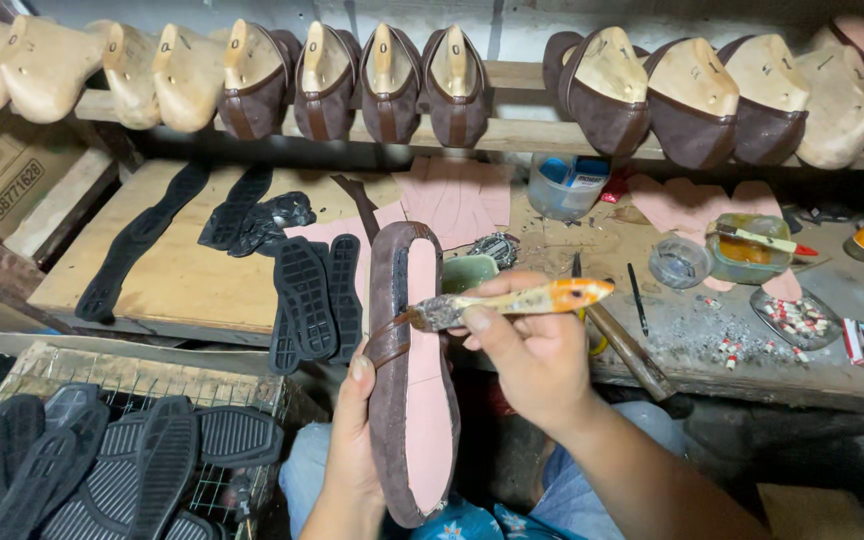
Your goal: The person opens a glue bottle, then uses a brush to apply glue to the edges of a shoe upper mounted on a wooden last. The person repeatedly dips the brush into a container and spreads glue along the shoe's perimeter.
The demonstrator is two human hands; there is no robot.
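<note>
My left hand holds a brown suede shoe upper mounted on a last, its pink insole facing up and its toe pointing away from me. My right hand grips a glue-caked brush with an orange handle end. The bristle tip touches the brown edge of the shoe on its left side, near a thin strap. A small green glue cup sits on the bench just behind the brush.
A shelf above carries wooden lasts and lasted brown shoes. Black rubber soles lie on the bench, and more black soles fill a wire basket at lower left. Jars, pink cut pieces and a hammer handle lie at right.
</note>
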